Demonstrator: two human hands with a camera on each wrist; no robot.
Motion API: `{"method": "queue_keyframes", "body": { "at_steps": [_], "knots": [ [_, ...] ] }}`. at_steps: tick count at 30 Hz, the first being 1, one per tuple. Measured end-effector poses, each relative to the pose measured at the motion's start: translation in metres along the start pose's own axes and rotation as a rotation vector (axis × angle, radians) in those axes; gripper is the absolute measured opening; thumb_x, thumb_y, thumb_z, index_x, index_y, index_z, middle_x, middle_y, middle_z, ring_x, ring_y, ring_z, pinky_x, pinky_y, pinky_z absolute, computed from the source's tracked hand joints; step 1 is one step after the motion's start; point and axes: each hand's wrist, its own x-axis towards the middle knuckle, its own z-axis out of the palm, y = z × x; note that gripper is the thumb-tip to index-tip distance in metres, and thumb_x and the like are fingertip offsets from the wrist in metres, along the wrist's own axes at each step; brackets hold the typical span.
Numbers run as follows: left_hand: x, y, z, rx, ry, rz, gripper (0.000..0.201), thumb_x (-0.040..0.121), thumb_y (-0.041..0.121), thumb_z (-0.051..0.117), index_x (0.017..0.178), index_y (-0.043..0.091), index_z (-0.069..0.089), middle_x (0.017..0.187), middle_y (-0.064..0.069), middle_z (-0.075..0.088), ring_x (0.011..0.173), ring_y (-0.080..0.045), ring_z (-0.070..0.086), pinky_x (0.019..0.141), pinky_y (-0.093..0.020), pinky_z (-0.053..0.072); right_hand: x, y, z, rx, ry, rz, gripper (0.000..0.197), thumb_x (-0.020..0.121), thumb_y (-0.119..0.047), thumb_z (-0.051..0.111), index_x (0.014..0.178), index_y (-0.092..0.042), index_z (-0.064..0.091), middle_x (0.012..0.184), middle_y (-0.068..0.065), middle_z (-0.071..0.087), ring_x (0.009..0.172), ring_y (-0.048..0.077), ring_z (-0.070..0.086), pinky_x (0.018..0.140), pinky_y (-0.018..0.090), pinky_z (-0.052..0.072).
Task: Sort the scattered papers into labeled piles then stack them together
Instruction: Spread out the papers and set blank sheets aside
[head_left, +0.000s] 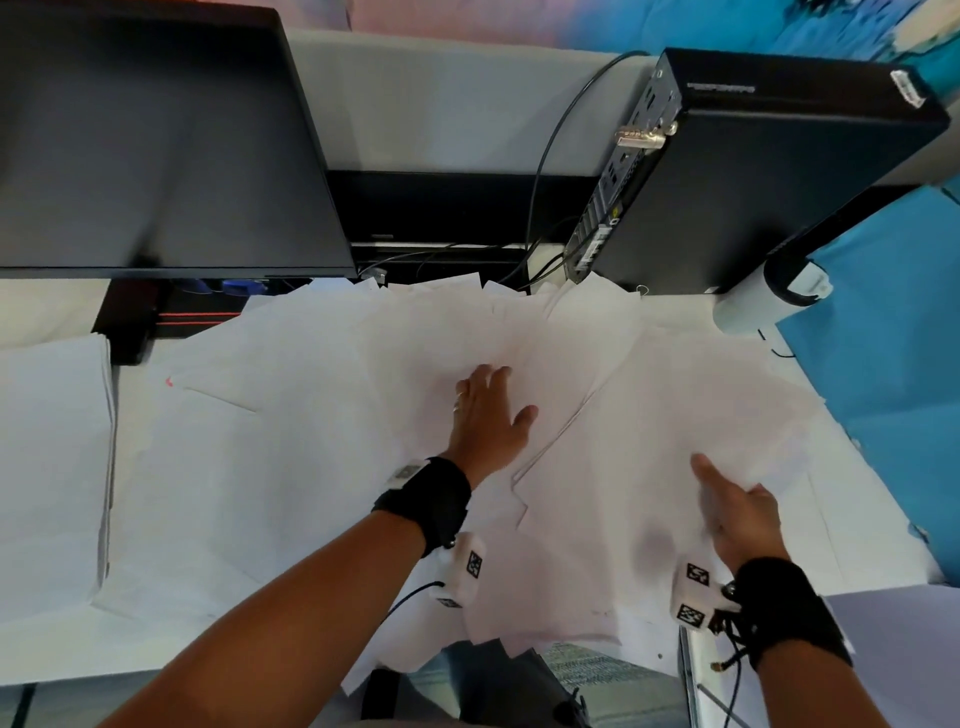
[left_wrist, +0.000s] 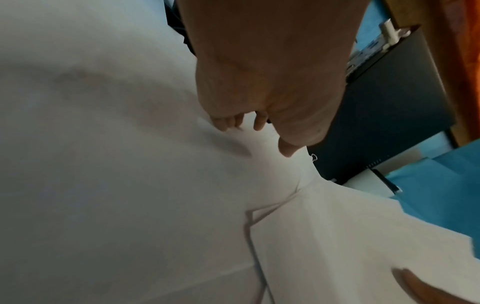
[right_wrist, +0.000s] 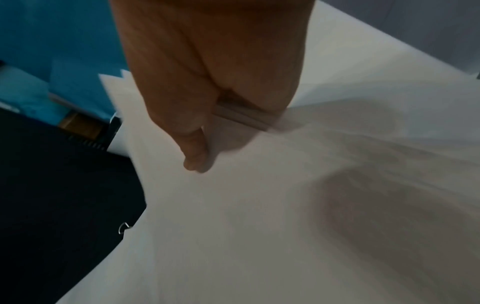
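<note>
While the loose white paper sheets (head_left: 322, 415) lie spread in overlapping layers over the white table (head_left: 62, 639), both hands are working in the heap in front of the black computer tower (head_left: 769, 171). The left hand (head_left: 485, 421) lies flat on the sheets with straight, spread fingers and holds nothing. The right hand (head_left: 743, 512), nearer to the person than the tower, pinches a thin bundle of sheets (right_wrist: 244, 117) between thumb and fingers.

Some sheets already hang over the near table edge, so I think a pull on the bundle can drag neighbours to the floor. No labels are readable on the pages, so a sheet may go to a wrong pile.

A neat white paper stack (head_left: 52, 457) lies far left of the tower, below the dark monitor (head_left: 156, 140). Black cables (head_left: 550, 171) beside the tower and its body limit space behind the heap.
</note>
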Motion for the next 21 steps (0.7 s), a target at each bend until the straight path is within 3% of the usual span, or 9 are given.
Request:
{"method": "queue_keyframes", "body": {
  "at_steps": [2, 5, 7, 9, 11, 14, 16, 18, 21],
  "knots": [
    [0.005, 0.008, 0.006, 0.036, -0.074, 0.078, 0.065, 0.1, 0.029, 0.062, 0.157, 0.012, 0.036, 0.158, -0.011, 0.039, 0.144, -0.036, 0.033, 0.119, -0.053, 0.032, 0.009, -0.005, 0.008, -0.049, -0.04, -0.003, 0.026, 0.088, -0.03, 0.084, 0.103, -0.012, 0.073, 0.092, 0.007, 0.073, 0.064, 0.016, 0.064, 0.065, 0.028, 0.054],
    [0.006, 0.016, 0.015, -0.017, -0.243, 0.096, 0.06, 0.099, 0.022, 0.055, 0.156, 0.02, 0.038, 0.142, -0.014, 0.055, 0.133, -0.032, 0.048, 0.113, -0.045, 0.043, 0.023, -0.012, 0.032, -0.079, -0.079, -0.068, 0.031, 0.086, -0.021, 0.085, 0.113, -0.01, 0.074, 0.106, 0.006, 0.079, 0.09, 0.022, 0.074, 0.093, 0.04, 0.058],
    [0.003, 0.016, 0.014, -0.039, -0.263, 0.098, 0.056, 0.095, 0.024, 0.053, 0.15, 0.023, 0.044, 0.129, -0.011, 0.063, 0.122, -0.032, 0.058, 0.104, -0.046, 0.05, 0.027, -0.017, 0.048, -0.089, -0.119, -0.093, 0.037, 0.085, -0.015, 0.086, 0.119, -0.01, 0.072, 0.107, 0.006, 0.079, 0.095, 0.025, 0.076, 0.093, 0.041, 0.059],
    [0.003, 0.007, 0.011, -0.013, -0.144, 0.104, 0.051, 0.096, 0.022, 0.058, 0.146, 0.02, 0.05, 0.133, -0.009, 0.062, 0.126, -0.034, 0.055, 0.105, -0.049, 0.048, 0.031, -0.021, 0.059, -0.128, -0.153, -0.118, 0.034, 0.086, -0.011, 0.084, 0.118, -0.009, 0.071, 0.106, 0.01, 0.078, 0.09, 0.027, 0.074, 0.086, 0.038, 0.058],
    [-0.002, -0.007, -0.002, 0.132, 0.124, 0.004, 0.056, 0.094, 0.028, 0.066, 0.146, 0.02, 0.048, 0.157, -0.012, 0.042, 0.144, -0.039, 0.037, 0.114, -0.054, 0.039, 0.036, -0.02, 0.066, -0.185, -0.156, -0.125, 0.034, 0.086, -0.01, 0.083, 0.118, -0.008, 0.07, 0.107, 0.014, 0.076, 0.088, 0.028, 0.071, 0.083, 0.037, 0.056],
    [-0.015, -0.036, -0.029, 0.12, 0.294, -0.434, 0.099, 0.084, 0.055, 0.078, 0.155, 0.016, 0.021, 0.168, -0.026, -0.001, 0.154, -0.052, 0.004, 0.125, -0.064, 0.018, 0.038, -0.012, 0.07, -0.196, -0.146, -0.123, 0.063, 0.07, -0.018, 0.091, 0.127, -0.012, 0.066, 0.114, 0.009, 0.076, 0.099, 0.03, 0.072, 0.091, 0.042, 0.058],
    [-0.018, -0.054, -0.038, 0.032, 0.297, -0.546, 0.121, 0.069, 0.066, 0.086, 0.152, 0.013, 0.016, 0.163, -0.031, 0.002, 0.151, -0.055, 0.006, 0.125, -0.064, 0.013, 0.039, -0.007, 0.072, -0.179, -0.167, -0.11, 0.069, 0.067, -0.017, 0.094, 0.129, -0.013, 0.064, 0.114, 0.007, 0.076, 0.102, 0.029, 0.073, 0.092, 0.042, 0.058],
    [-0.019, -0.064, -0.042, 0.052, 0.312, -0.49, 0.123, 0.061, 0.063, 0.092, 0.149, 0.015, 0.02, 0.159, -0.026, 0.014, 0.147, -0.051, 0.019, 0.121, -0.064, 0.021, 0.034, -0.006, 0.073, -0.197, -0.228, -0.098, 0.051, 0.078, -0.009, 0.089, 0.124, -0.009, 0.067, 0.109, 0.008, 0.078, 0.099, 0.029, 0.074, 0.088, 0.039, 0.058],
    [-0.02, -0.069, -0.05, 0.041, 0.296, -0.34, 0.124, 0.061, 0.047, 0.098, 0.153, 0.02, 0.02, 0.155, -0.014, 0.025, 0.139, -0.041, 0.029, 0.113, -0.06, 0.033, 0.024, -0.009, 0.068, -0.281, -0.346, -0.108, 0.036, 0.086, -0.013, 0.085, 0.119, -0.008, 0.072, 0.104, 0.01, 0.081, 0.1, 0.031, 0.076, 0.086, 0.04, 0.059]
  ]
}}
